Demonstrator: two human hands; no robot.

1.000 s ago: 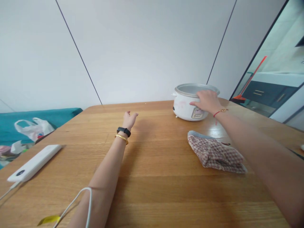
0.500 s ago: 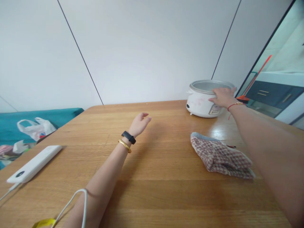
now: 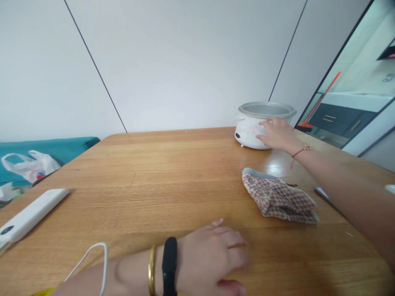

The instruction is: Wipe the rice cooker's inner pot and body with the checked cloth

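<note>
A white slow-cooker-like pot (image 3: 251, 128) with a grey metal inside and no lid on it stands at the far right of the wooden table (image 3: 173, 164). My right hand (image 3: 277, 133) is in front of its right side, fingers spread; whether they touch the wall I cannot tell. My left hand (image 3: 210, 259), slightly blurred, is low over the near middle of the table with its fingers apart and nothing in them. Between the two hands lies a crumpled brown-and-white patterned fabric piece (image 3: 274, 197) with a grey edge, like an oven mitt.
A white power strip or power bank (image 3: 33, 213) lies at the left. A white cable (image 3: 103, 263) crosses by my left forearm. Beyond the left edge, a plastic bag (image 3: 33, 166) rests on a teal seat (image 3: 74, 148). A thin dark object (image 3: 327, 197) is partly behind my right forearm.
My left hand has come back towards me and to the right, low over the table. My right hand has drawn back from the pot's rim. The view has shifted slightly right.
</note>
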